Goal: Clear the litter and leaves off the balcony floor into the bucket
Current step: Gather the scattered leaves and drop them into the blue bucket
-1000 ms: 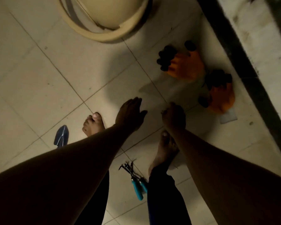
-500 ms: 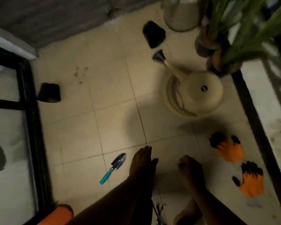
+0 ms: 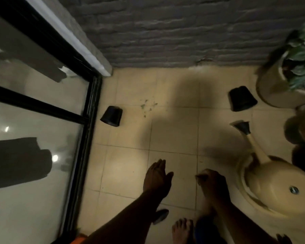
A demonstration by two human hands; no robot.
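The setting is a dim balcony with a floor [image 3: 174, 131] of pale square tiles divided by thin grout lines. A grey brick wall [image 3: 183, 29] closes the far side. A black-framed glass door [image 3: 33, 120] runs along the left edge, and its panes show reflections.

Items on the floor:
- A scatter of small green leaf bits [image 3: 147, 107] lies near the far wall, well apart from both hands.
- One small black pot [image 3: 111, 116] lies tipped just beside the door frame.
- A second black pot [image 3: 242, 98] lies tipped near a large beige planter [image 3: 275, 88] that holds a green plant [image 3: 303, 57].
- A beige watering can [image 3: 271, 184] with a dark rose stands at the right, its spout pointing toward the far wall.
- A dark blade-shaped item [image 3: 160, 216] shows below the left forearm; the blur prevents identification.
- A bare foot [image 3: 182, 229] rests on the tiles at the bottom edge.

Hands: the left hand [image 3: 157, 178] is extended over the floor with fingers straight and together, thumb apart, and holds nothing. The right hand [image 3: 211, 182] has its fingers curled inward; whether the fingertips pinch anything cannot be told in this light. Neither hand touches the floor. No bucket is visible from the head camera.
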